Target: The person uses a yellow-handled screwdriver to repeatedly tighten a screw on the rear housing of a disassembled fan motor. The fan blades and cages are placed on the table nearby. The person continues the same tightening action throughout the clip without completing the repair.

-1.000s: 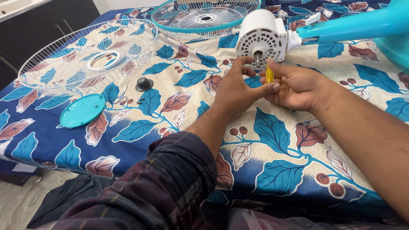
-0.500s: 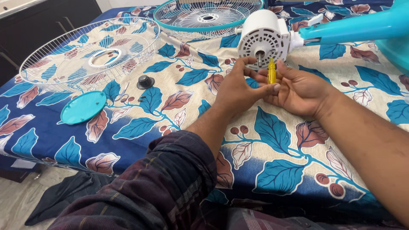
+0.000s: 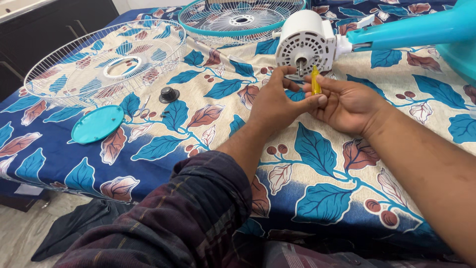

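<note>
Closest to you, your left sleeve [image 3: 163,223], dark plaid, runs up from 6 o'clock toward the middle, and your bare right forearm [image 3: 426,168] comes in from 4 o'clock. Both lie over a bed covered with a leaf-patterned sheet [image 3: 317,154] in blue, cream and rust. Your left hand [image 3: 275,101] and right hand [image 3: 347,101] meet just above centre, fingertips touching. Your right grip is pinched on a small yellow screwdriver [image 3: 315,82], which stands nearly upright between thumb and fingers; your left grip is pressed against it from the other side, thumb and forefinger curled at its tip. Just past the hands, toward 12 o'clock, the white fan motor [image 3: 305,42] lies on its side with its metal shaft [image 3: 300,64] pointing at you, the screwdriver just beside that shaft. A turquoise fan neck [image 3: 411,30] leads off from the motor toward 2 o'clock. Out at 9 o'clock a round turquoise cap [image 3: 96,124] lies flat, with a black knob [image 3: 169,94] near it toward 10 o'clock. Farther off, a white wire fan guard [image 3: 64,64] lies at 10 o'clock, and a turquoise-rimmed guard [image 3: 198,25] lies at 12 o'clock.
</note>
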